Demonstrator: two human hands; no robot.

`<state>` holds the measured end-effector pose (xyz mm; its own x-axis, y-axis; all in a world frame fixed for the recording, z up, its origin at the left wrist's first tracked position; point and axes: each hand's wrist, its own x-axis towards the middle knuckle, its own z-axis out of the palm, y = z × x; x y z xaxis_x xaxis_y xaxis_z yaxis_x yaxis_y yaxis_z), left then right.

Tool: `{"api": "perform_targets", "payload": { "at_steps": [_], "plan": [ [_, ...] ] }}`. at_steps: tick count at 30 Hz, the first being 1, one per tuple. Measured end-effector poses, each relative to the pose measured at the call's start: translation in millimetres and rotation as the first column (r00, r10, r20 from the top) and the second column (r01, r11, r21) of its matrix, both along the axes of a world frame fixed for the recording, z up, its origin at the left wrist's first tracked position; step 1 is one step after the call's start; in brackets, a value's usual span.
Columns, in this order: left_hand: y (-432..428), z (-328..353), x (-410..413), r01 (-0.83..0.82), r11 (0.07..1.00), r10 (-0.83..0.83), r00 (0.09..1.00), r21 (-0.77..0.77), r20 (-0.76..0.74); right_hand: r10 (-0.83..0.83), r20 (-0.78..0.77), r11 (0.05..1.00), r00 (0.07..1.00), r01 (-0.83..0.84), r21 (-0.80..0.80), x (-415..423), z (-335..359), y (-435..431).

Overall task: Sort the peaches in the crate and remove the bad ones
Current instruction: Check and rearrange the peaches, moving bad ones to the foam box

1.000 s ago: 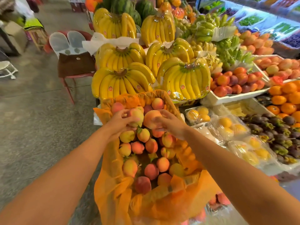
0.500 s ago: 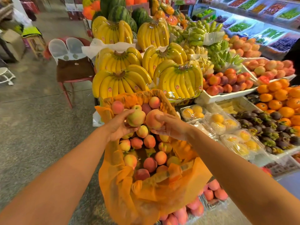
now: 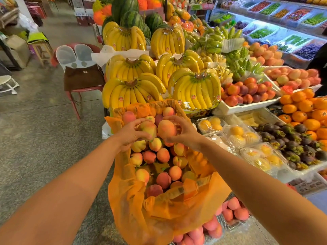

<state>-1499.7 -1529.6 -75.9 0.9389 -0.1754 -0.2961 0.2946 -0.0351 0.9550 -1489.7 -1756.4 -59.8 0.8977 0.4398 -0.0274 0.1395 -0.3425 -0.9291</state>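
The orange-lined crate sits in the middle of the view, its thin plastic liner bunched over the near wall, and loose peaches fill it from the near end to the far one. Both hands are raised over the crate's far end, toward twelve o'clock from its centre. The left hand has its fingers curled over the top of a yellow-and-red peach with the thumb under it, a close grip. The right hand wraps a rounder orange-pink peach the same way, fingers arched above and thumb pressed beneath. The two held fruits are side by side, just about touching, the left one at nine o'clock of the other. Around the crate: bagged banana bunches at twelve o'clock, clear plastic boxes of yellow fruit at three o'clock, dark mangosteens and oranges farther out that way. A red-legged chair stands at ten o'clock on the speckled floor. At five o'clock, below the liner's hanging edge, lie more pink peaches in clear packs.
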Motion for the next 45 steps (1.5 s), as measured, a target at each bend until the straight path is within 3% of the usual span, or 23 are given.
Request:
{"api": "perform_targets", "payload": {
  "at_steps": [4,8,15,21,26,29,33,37,39,45],
  "plan": [
    [3,-3,0,0.056,0.982,-0.081,0.987,0.182,0.137,0.053,-0.117,0.998,0.992,-0.051,0.02,-1,2,-4],
    [2,-5,-1,0.009,0.946,-0.061,0.987,0.324,0.149,0.06,-0.206,0.998,0.977,-0.064,-0.013,-3,-1,-9],
    [3,-9,-6,0.037,0.935,-0.096,0.984,0.352,0.151,0.016,-0.379,0.999,0.925,-0.028,-0.025,-4,1,-2],
    [22,-20,-12,0.046,0.927,-0.107,0.984,0.373,0.146,0.088,-0.498,0.964,0.863,-0.201,-0.177,3,-8,-7],
    [33,-31,-19,-0.072,0.917,-0.026,0.971,0.392,0.238,0.096,-0.529,0.885,0.843,-0.315,-0.343,7,-29,5],
    [37,-37,-21,-0.163,0.909,0.043,0.952,0.383,0.302,0.161,-0.553,0.796,0.818,-0.438,-0.417,8,-44,18],
    [40,-45,-22,-0.205,0.878,0.057,0.942,0.433,0.33,0.266,-0.613,0.592,0.744,-0.628,-0.505,2,-68,40],
    [41,-60,-19,-0.216,0.841,0.064,0.95,0.497,0.306,0.4,-0.626,0.241,0.67,-0.735,-0.634,0,-75,43],
    [38,-61,-19,-0.215,0.815,0.045,0.949,0.538,0.31,0.418,-0.634,0.127,0.651,-0.733,-0.669,0,-77,37],
    [31,-54,-19,-0.169,0.812,-0.005,0.955,0.559,0.296,0.439,-0.63,0.155,0.641,-0.744,-0.65,-2,-82,32]
  ]
}}
